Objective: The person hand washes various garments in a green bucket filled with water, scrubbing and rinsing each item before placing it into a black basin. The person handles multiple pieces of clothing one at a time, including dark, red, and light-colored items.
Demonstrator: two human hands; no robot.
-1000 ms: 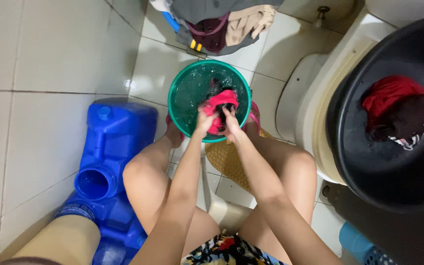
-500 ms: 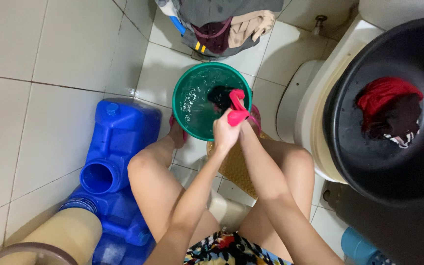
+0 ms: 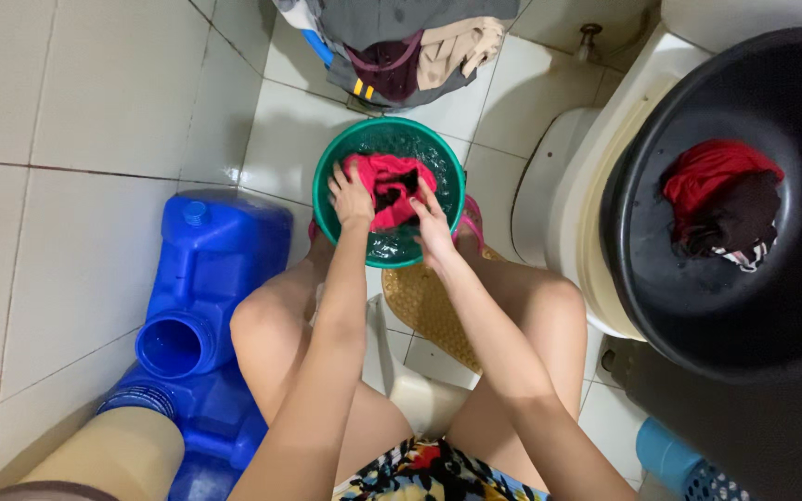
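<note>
home bathrm: toilet (image 3: pixel 573 176), tiled floor (image 3: pixel 95 111)

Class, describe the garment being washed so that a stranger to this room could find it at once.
Start at the toilet on the right; on the floor left of it stands a green basin of water. The pink cloth lies in it, gripped by the left hand and right hand. The other red cloth sits untouched in the black tub.

Single head-worn view, steeply downward and close over the green basin (image 3: pixel 327 176) on the tiled floor (image 3: pixel 95 102).

garment (image 3: pixel 384 186) in basin (image 3: pixel 331 174), jug (image 3: pixel 211 278) left
</note>
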